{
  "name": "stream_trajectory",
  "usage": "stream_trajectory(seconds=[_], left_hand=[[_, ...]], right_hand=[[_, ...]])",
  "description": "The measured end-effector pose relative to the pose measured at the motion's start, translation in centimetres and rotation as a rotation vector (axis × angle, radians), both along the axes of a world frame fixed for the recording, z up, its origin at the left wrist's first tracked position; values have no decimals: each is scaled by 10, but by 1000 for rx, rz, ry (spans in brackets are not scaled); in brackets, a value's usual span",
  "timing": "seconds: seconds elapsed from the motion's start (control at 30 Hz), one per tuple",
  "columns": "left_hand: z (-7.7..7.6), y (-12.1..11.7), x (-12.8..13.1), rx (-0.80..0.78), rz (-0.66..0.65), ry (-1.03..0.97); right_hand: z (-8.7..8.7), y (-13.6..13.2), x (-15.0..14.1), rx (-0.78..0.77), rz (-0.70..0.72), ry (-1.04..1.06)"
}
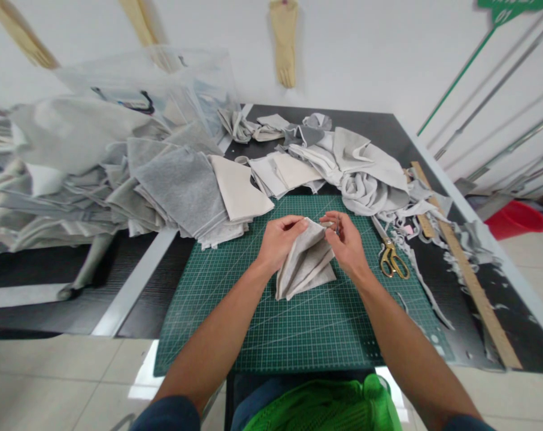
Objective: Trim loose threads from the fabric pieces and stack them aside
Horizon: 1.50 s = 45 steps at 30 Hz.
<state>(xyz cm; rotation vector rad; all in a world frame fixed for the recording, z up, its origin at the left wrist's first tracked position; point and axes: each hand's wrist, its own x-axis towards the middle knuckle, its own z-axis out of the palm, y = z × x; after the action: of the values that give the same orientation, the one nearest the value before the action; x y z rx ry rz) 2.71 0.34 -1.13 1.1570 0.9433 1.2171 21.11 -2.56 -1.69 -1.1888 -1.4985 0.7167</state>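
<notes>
A folded grey cloth piece (305,263) hangs between my hands, its lower edges over the green cutting mat (253,323). My left hand (282,239) is closed, pinching the top corner between thumb and forefinger. On the other side, my right hand (345,242) has bent fingers, with thumb and forefinger at the cloth's upper right edge; the exact contact is partly hidden. Gold-handled scissors (391,260) lie to the right of my right hand. Beyond my left hand is a stack of grey cloth pieces (185,185) with a cream piece (239,188) at its side.
A large cloth heap (64,155) covers the left table, before a clear plastic bin (208,78). More folded cloth (365,161) lies at the back. A wooden ruler (473,281) and scraps (471,239) line the right edge. Yellow gloves (284,45) hang on the wall.
</notes>
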Motion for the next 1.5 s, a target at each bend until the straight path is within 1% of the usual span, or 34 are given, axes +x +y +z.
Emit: stream_trajectory(seconds=[0.13, 0.23, 0.33, 0.43, 0.53, 0.6, 0.7, 0.87, 1.03, 1.5], left_hand=[[-2, 0, 1, -10, 29, -3], [-2, 0, 0, 26, 59, 22], [-1, 0, -1, 89, 101, 114], [3, -1, -1, 150, 150, 208], [6, -3, -1, 187, 178, 242], [7, -3, 0, 203, 179, 253], [6, -4, 0, 222, 168, 269], [4, -5, 1, 264, 162, 314], [6, -7, 3, 302, 149, 341], [5, -7, 3, 310, 145, 345]], right_hand=[[0, 4, 1, 150, -69, -192], [-1, 5, 0, 223, -51, -237], [-2, 4, -1, 226, 3, -267], [-2, 2, -1, 219, 4, -311], [1, 0, -3, 241, 8, -331], [4, -2, -5, 267, 16, -344], [5, -3, -7, 298, -9, -369], [1, -3, -9, 361, -28, -425], [-1, -3, -8, 333, -22, -452], [3, -5, -11, 336, -4, -416]])
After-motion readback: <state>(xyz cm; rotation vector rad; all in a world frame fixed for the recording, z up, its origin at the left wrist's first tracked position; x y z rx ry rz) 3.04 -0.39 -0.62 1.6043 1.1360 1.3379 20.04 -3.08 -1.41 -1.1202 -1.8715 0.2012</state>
